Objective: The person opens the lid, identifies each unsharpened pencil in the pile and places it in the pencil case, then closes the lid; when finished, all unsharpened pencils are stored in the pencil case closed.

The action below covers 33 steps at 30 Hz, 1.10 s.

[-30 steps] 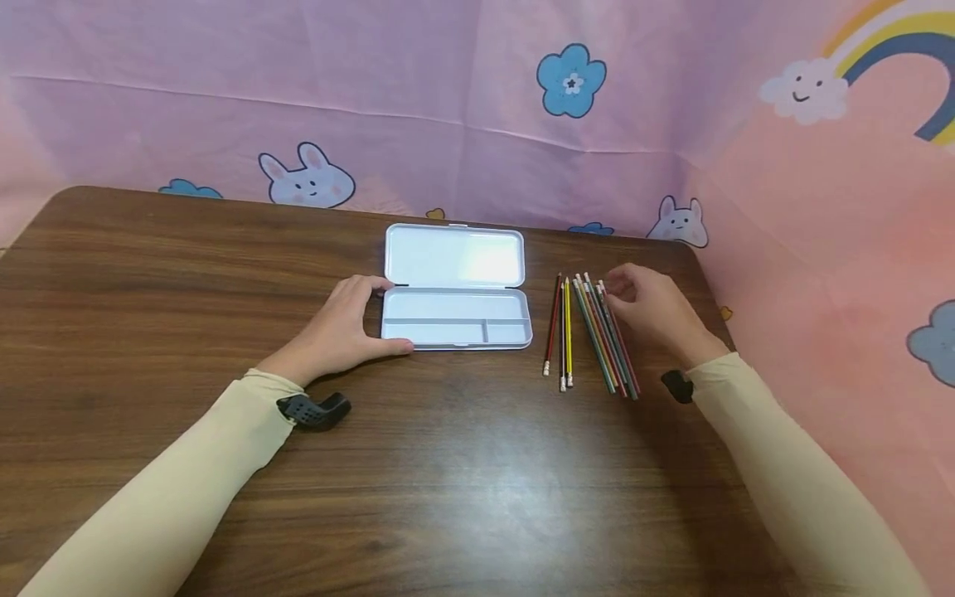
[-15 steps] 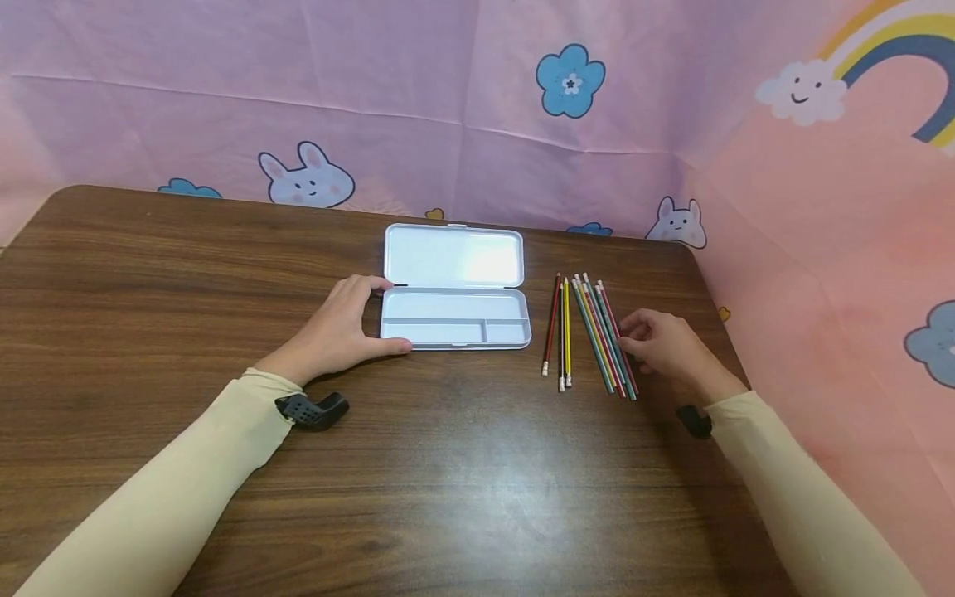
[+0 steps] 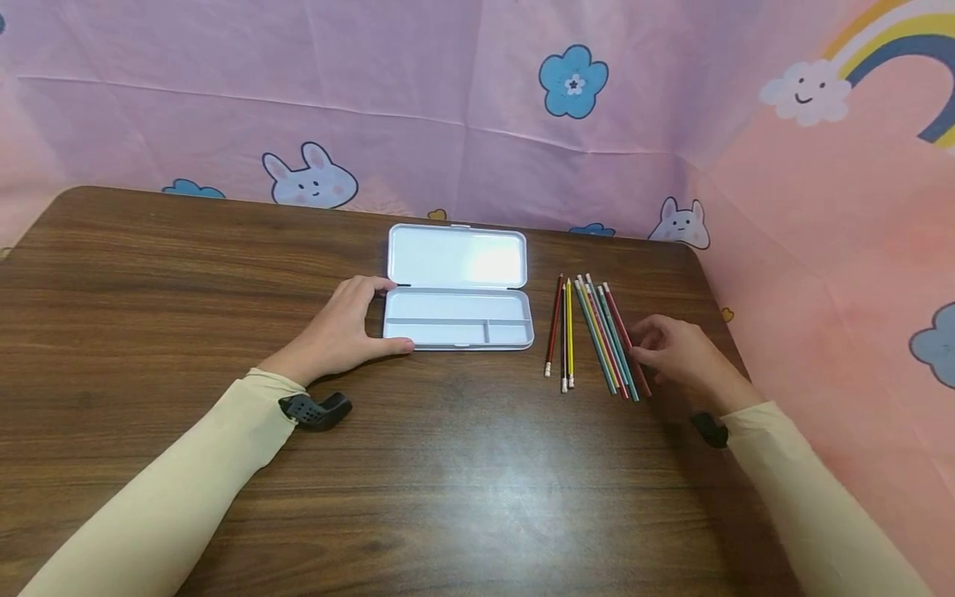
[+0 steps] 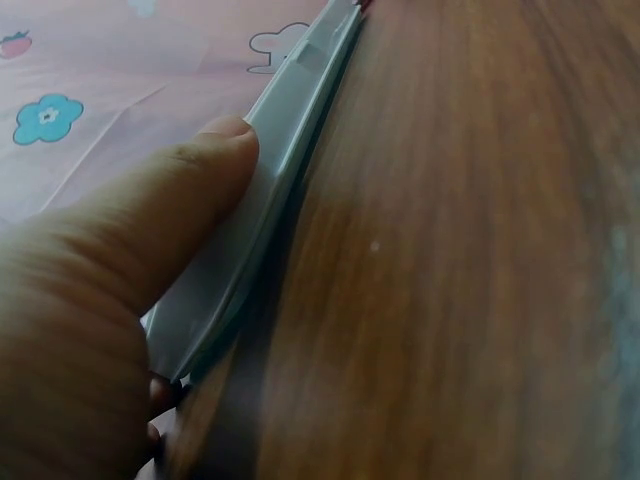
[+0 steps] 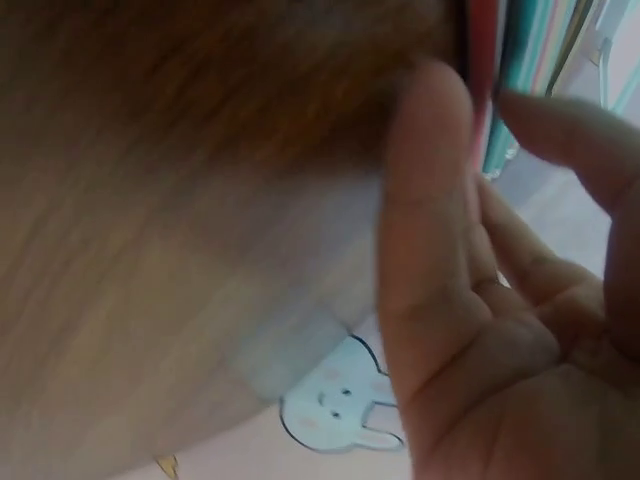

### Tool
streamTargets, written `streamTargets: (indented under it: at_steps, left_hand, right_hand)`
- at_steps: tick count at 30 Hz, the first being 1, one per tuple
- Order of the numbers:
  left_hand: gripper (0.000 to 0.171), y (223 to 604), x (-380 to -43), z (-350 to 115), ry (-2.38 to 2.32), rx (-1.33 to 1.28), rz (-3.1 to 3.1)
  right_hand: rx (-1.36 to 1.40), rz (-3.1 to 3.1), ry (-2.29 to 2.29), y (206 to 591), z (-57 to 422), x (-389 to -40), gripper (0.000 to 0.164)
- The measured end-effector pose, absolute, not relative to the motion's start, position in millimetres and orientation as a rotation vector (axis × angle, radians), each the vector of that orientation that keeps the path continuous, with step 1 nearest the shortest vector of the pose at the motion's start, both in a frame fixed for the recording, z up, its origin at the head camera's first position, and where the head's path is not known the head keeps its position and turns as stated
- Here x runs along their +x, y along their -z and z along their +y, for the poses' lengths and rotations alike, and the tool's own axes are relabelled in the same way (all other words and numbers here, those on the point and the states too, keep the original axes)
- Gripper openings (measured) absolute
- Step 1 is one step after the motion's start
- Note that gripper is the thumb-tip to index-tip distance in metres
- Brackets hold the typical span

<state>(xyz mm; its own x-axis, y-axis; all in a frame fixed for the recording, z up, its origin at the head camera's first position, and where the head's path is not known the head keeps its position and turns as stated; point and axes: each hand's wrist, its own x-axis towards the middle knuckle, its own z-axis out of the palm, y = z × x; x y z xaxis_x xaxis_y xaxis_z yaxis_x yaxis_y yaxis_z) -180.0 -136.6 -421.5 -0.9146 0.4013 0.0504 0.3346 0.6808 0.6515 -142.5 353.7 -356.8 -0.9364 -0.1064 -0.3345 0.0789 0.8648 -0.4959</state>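
An opened white pencil case (image 3: 436,334) lies on the table with its lid folded back; its base has three compartments. My left hand (image 3: 328,336) grips the case's left end, thumb on the front wall and fingers at the hinge side. In the left wrist view the thumb lies along the case wall (image 4: 235,235). My right hand (image 3: 679,361) pinches a red pencil (image 3: 618,316) between thumb and finger, at the right side of a bundle of pencils (image 3: 620,348). The right wrist view shows this red pencil (image 5: 481,45) between the fingertips, beside teal ones.
Left of the bundle lie a dark red pencil (image 3: 555,325), a black one (image 3: 564,340) and a yellow one (image 3: 570,332), eraser ends toward me. A patterned cloth (image 3: 418,108) hangs behind the brown table (image 3: 448,464) and along its right side.
My right hand has moved from the pencils' far ends toward me and to the right. The red pencil has shifted slightly right, apart from the bundle. My left hand stays on the pencil case.
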Motion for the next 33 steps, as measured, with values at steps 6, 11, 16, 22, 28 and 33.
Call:
streamTargets:
  at_steps: [6, 11, 16, 22, 28, 33]
  left_hand:
    - [0.098, 421.2, -178.8, -136.0, -1.044, 0.618, 2.791]
    - [0.098, 421.2, -179.3, -135.9, -1.048, 0.613, 2.789]
    - [0.099, 420.8, -179.6, -136.1, -1.044, 0.605, 2.785]
    - [0.099, 420.2, -180.8, -136.8, -1.043, 0.593, 2.788]
    - [0.099, 419.4, -180.2, -137.0, -1.042, 0.591, 2.781]
    - [0.099, 419.4, -179.2, -136.9, -1.037, 0.590, 2.783]
  right_hand:
    - [-0.130, 2.721, 0.597, 355.0, 357.0, -130.8, 0.042]
    - [-0.198, 2.771, 0.506, 355.4, 358.3, -127.1, 0.042]
    - [-0.235, 2.791, 0.440, 352.2, 359.2, -121.8, 0.045]
    - [-0.180, 2.771, 0.535, 352.8, 358.6, -116.8, 0.032]
    - [-0.136, 2.852, 0.486, 356.0, 361.6, -115.3, 0.026]
    - [-0.114, 2.894, 0.414, 357.2, 368.3, -114.5, 0.025]
